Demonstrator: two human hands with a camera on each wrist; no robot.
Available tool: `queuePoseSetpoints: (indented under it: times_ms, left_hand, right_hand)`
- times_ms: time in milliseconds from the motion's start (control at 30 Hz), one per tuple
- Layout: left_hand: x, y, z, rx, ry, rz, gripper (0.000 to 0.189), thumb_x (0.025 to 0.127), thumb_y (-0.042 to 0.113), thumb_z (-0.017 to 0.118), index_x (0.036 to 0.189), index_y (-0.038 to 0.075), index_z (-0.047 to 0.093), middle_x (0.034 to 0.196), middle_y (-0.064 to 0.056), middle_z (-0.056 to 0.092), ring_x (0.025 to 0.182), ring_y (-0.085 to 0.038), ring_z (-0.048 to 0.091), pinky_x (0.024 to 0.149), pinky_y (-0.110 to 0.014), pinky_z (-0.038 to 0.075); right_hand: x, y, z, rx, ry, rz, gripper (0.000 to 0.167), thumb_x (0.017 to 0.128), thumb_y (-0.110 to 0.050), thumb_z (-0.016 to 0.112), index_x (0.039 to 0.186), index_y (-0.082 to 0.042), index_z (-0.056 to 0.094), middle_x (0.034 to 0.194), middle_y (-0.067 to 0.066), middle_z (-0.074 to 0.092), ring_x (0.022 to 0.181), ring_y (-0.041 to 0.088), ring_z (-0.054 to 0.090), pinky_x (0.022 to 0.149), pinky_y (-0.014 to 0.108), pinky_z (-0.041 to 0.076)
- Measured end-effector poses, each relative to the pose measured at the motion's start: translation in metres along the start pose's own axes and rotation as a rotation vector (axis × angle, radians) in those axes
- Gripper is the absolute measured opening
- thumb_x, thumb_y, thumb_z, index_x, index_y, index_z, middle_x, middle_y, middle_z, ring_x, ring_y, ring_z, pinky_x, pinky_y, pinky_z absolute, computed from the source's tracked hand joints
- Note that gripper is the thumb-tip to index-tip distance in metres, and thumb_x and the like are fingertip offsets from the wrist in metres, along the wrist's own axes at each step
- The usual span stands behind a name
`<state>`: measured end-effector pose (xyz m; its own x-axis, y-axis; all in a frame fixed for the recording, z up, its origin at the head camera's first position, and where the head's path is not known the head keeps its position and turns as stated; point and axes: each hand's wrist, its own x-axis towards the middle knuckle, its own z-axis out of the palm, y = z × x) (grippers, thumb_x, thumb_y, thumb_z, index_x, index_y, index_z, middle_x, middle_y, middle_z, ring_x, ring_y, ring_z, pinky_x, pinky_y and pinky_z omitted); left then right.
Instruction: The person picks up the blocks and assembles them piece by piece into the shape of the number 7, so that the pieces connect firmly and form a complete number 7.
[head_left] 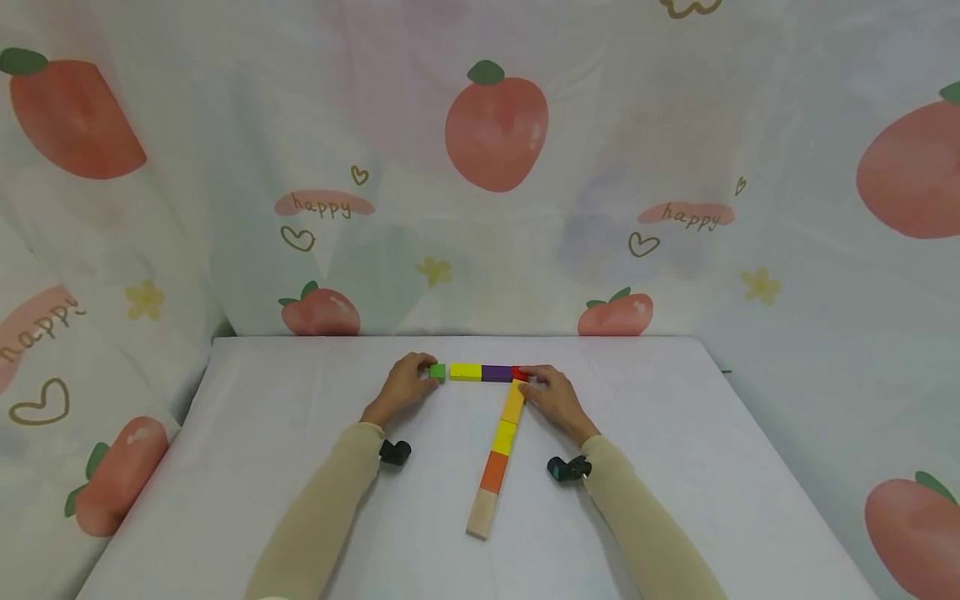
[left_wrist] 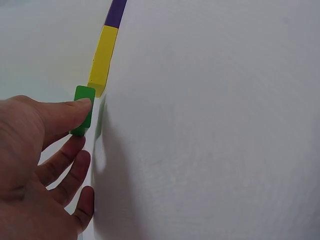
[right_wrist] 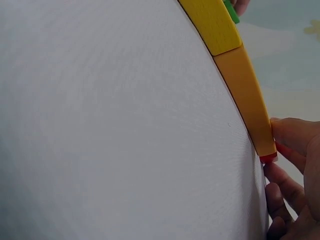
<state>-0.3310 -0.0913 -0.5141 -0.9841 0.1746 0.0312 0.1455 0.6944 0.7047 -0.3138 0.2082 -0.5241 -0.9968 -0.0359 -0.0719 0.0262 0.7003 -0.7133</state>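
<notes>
My left hand pinches a small green block between thumb and fingers, just off the left end of a row. That row holds a yellow block, a purple block and a red block, end to end. At its right end, my right hand grips the red block, which its fingers partly cover. The right thumb lies against the end of an orange-yellow block. From there a slanted line runs toward me: another yellow block, an orange block and a plain wood block.
A white cloth covers the table. Behind it hangs a curtain printed with fruit, hearts and flowers, also closing in both sides. Each wrist carries a small black camera, one left camera and one right camera, low over the cloth.
</notes>
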Motion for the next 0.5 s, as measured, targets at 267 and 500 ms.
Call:
queuePoseSetpoints:
  times_ms: [267, 500]
  left_hand:
    - [0.0020, 0.0036, 0.0026, 0.031, 0.006, -0.012, 0.037, 0.090, 0.015, 0.072, 0.125, 0.008, 0.063, 0.118, -0.010, 0.061, 0.107, -0.025, 0.055, 0.100, -0.042, 0.043]
    - [0.0026, 0.0059, 0.0044, 0.061, 0.013, -0.014, 0.036, 0.090, 0.017, 0.072, 0.124, 0.009, 0.063, 0.114, -0.009, 0.062, 0.104, -0.025, 0.054, 0.101, -0.049, 0.038]
  right_hand:
    - [0.0000, 0.0006, -0.0006, -0.005, -0.001, -0.008, 0.041, 0.095, -0.031, 0.065, 0.135, -0.021, 0.061, 0.140, 0.011, 0.053, 0.123, 0.032, 0.048, 0.109, 0.053, 0.039]
    - [0.0001, 0.0009, -0.0002, 0.010, -0.005, -0.004, 0.042, 0.094, -0.031, 0.065, 0.135, -0.022, 0.060, 0.140, 0.010, 0.053, 0.124, 0.032, 0.048, 0.109, 0.053, 0.039]
